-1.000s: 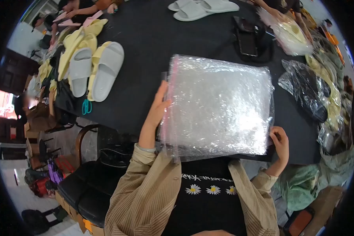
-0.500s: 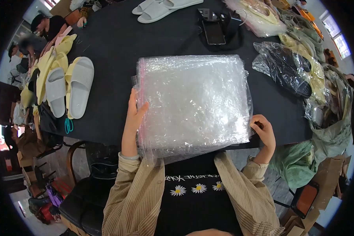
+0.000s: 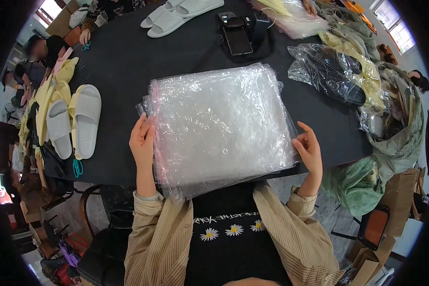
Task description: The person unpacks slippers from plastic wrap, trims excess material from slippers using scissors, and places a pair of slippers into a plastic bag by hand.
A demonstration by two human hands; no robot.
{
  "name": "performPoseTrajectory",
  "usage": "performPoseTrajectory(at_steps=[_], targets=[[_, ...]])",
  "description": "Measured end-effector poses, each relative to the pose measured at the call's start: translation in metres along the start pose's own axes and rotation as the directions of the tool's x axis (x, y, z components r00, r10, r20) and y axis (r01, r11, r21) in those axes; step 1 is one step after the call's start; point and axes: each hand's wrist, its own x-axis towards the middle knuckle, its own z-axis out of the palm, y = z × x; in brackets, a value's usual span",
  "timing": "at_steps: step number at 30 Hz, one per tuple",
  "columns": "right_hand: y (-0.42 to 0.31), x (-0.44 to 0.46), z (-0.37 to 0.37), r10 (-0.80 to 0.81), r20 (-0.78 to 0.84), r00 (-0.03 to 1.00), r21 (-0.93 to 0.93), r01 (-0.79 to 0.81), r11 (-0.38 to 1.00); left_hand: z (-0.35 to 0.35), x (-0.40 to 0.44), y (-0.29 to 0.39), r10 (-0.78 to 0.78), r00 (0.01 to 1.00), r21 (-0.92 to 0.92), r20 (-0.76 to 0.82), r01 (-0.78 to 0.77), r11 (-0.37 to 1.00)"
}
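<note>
A stack of clear plastic bags [image 3: 219, 128] with pinkish zip-seal strips lies in front of me, partly over the table's near edge. At its left edge my left hand [image 3: 142, 143] grips the bags, thumb on top and the other fingers partly hidden at the fanned corners. By the right edge is my right hand [image 3: 310, 151], its index finger raised and apart from the thumb. The right thumb is close to the bags' edge; whether it touches them I cannot tell.
Grey slides [image 3: 87, 121] and yellow ones lie on the black table [image 3: 114, 62] at left. White slides [image 3: 176, 19] and a phone [image 3: 237, 40] are at the back. Bagged black slippers [image 3: 331, 74] lie right, beside a green sack [image 3: 352, 183]. Another person's hand [image 3: 85, 37] rests at the far left.
The bag stack has shifted left and turned slightly, its left corners more fanned out. My left hand has moved left with it. My right hand's index finger has lifted away from the thumb.
</note>
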Motion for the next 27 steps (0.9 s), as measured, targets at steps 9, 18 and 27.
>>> performPoseTrajectory(at_steps=[9, 18, 27], targets=[[0.005, -0.013, 0.002, -0.065, 0.155, 0.986, 0.031, 0.061, 0.998, 0.01, 0.054, 0.003, -0.064, 0.99, -0.023, 0.125, 0.068, 0.997], [0.011, -0.014, -0.006, -0.122, 0.049, 0.991, -0.129, 0.128, 0.983, 0.002, 0.022, -0.013, 0.058, 0.994, 0.176, 0.092, -0.074, 0.982], [0.011, -0.013, 0.007, -0.123, 0.29, 0.949, -0.145, 0.171, 0.975, -0.002, -0.017, -0.014, -0.065, 0.934, 0.314, 0.35, -0.052, 0.948]])
